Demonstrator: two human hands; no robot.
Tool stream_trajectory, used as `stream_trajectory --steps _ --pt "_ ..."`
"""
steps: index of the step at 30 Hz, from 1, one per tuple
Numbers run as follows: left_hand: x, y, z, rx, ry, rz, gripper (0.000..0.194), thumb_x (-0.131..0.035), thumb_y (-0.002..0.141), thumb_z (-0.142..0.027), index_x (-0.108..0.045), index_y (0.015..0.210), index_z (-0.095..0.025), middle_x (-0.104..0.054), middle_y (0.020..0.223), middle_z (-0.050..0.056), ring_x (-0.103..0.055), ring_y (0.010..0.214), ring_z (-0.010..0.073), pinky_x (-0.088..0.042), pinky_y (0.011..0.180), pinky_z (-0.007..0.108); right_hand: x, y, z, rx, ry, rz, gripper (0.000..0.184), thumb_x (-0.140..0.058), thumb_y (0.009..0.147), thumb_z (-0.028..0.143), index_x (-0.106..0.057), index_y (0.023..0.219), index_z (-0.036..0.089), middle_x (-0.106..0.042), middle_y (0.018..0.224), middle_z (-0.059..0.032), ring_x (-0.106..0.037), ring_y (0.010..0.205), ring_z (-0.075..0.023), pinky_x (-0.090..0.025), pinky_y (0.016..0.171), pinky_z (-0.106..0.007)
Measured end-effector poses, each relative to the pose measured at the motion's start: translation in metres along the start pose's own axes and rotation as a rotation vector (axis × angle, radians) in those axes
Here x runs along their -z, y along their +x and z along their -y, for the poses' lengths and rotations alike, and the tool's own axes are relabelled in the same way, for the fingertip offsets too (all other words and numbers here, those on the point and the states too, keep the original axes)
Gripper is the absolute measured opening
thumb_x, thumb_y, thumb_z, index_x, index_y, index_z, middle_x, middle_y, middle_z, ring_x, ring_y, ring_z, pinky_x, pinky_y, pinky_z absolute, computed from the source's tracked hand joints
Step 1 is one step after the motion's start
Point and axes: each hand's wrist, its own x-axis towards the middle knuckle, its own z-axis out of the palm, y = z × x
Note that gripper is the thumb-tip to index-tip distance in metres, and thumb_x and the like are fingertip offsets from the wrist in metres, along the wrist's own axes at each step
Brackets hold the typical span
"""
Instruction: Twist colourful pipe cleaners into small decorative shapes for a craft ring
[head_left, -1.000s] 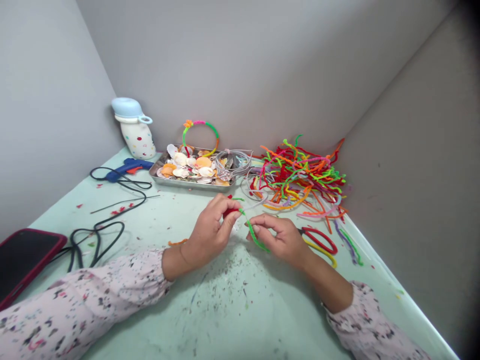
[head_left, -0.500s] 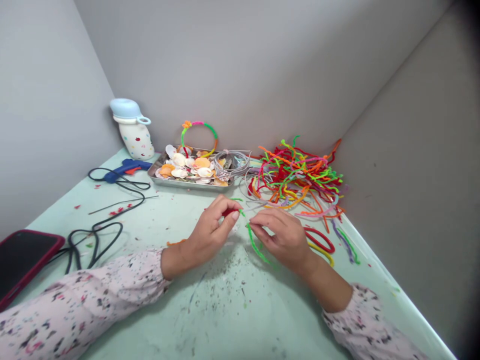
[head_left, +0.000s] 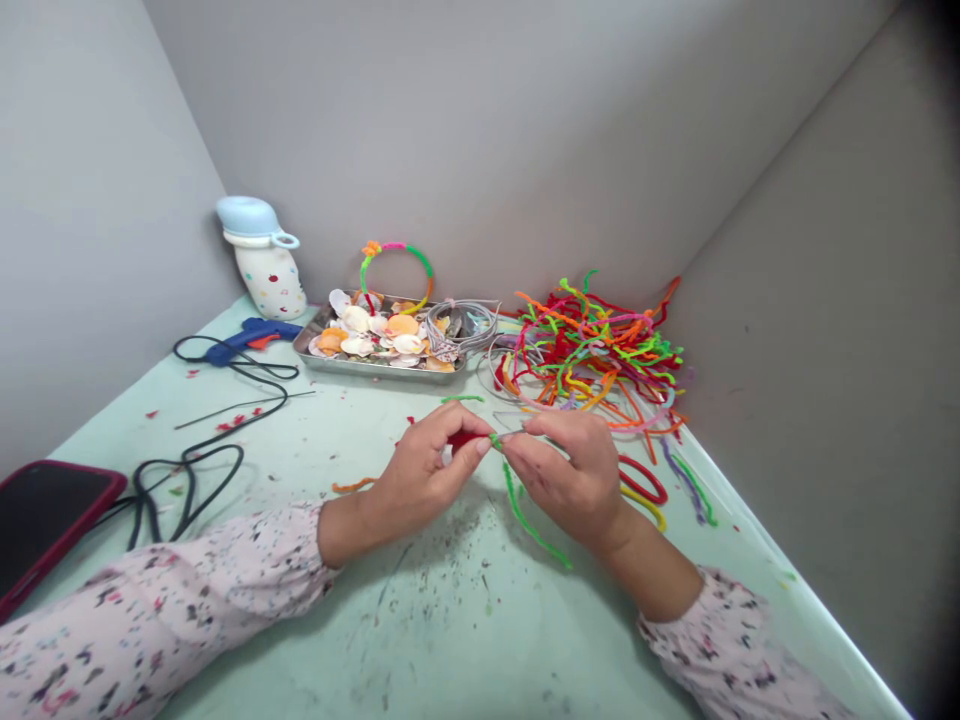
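Observation:
My left hand [head_left: 424,468] is closed in a pinch on a red fuzzy section [head_left: 464,438] wrapped along a thin grey wire. A green pipe cleaner [head_left: 534,528] starts at the end of the red part, and its long tail hangs down under my right hand [head_left: 576,480]. The fingertips of that hand are pinched together just beside the join, at the green strand and the wire. Which of the two they grip is partly hidden by the fingers. Red-and-yellow scissors handles [head_left: 646,485] show behind my right wrist.
A metal tray [head_left: 375,370] of shells [head_left: 405,325] holds a finished-looking colourful ring [head_left: 409,246] and coiled wire [head_left: 480,325]. Right of it lies a pipe cleaner heap [head_left: 600,345]. At left are a bottle [head_left: 266,270], blue glue gun [head_left: 251,338], black cord [head_left: 191,465] and phone [head_left: 52,520].
My right hand has moved up against my left fingertips, and the two hands now nearly touch. The green tail has swung lower and hangs longer below the right hand.

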Motion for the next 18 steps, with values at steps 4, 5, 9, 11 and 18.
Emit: stream_trajectory --steps 4,5,9,11,18 --pt "-0.0004 -0.0008 -0.0019 -0.006 0.01 0.015 0.008 -0.053 0.089 -0.018 -0.061 0.091 -0.016 -0.055 0.078 0.0 -0.051 0.073 0.0112 -0.041 0.067 0.025 -0.0011 -0.0002 0.0001 0.013 0.026 0.005 0.026 -0.064 0.082 0.016 -0.061 0.101 0.033 -0.066 0.094 -0.0012 -0.06 0.092 -0.0184 -0.046 0.081 -0.034" --pt "-0.0005 -0.0009 -0.0022 -0.007 0.009 0.015 0.008 -0.053 0.089 -0.018 -0.061 0.091 -0.016 -0.055 0.078 0.0 -0.051 0.073 0.0113 -0.041 0.067 0.025 -0.0016 -0.0001 0.0002 0.017 0.035 0.01 0.026 -0.064 0.082 0.015 -0.062 0.101 0.032 -0.066 0.094 -0.0013 -0.06 0.092 -0.0183 -0.046 0.081 -0.034" --pt "-0.0008 -0.0005 -0.0025 -0.016 0.003 0.026 0.008 -0.052 0.089 -0.017 -0.061 0.09 -0.016 -0.055 0.079 0.0 -0.051 0.074 0.0115 -0.041 0.068 0.025 -0.0035 0.0006 0.0008 0.025 0.061 0.02 0.024 -0.064 0.082 0.015 -0.061 0.101 0.029 -0.066 0.09 -0.0016 -0.06 0.088 -0.0176 -0.046 0.079 -0.033" --pt "-0.0007 -0.0003 -0.0027 -0.022 0.007 0.029 0.008 -0.052 0.089 -0.017 -0.061 0.09 -0.016 -0.055 0.079 0.0 -0.051 0.074 0.0116 -0.04 0.068 0.025 -0.0042 0.0009 0.0009 0.017 0.07 0.002 0.021 -0.064 0.082 0.016 -0.061 0.1 0.028 -0.066 0.088 -0.0013 -0.06 0.087 -0.0172 -0.045 0.077 -0.032" --pt "0.0007 0.0013 -0.0033 -0.043 0.05 0.032 0.01 -0.052 0.089 -0.016 -0.062 0.089 -0.016 -0.056 0.079 0.0 -0.052 0.077 0.0129 -0.04 0.072 0.026 -0.0052 0.0018 0.0005 -0.036 0.142 0.015 0.018 -0.066 0.081 0.016 -0.061 0.097 0.023 -0.067 0.088 -0.0039 -0.061 0.084 -0.0179 -0.046 0.077 -0.034"
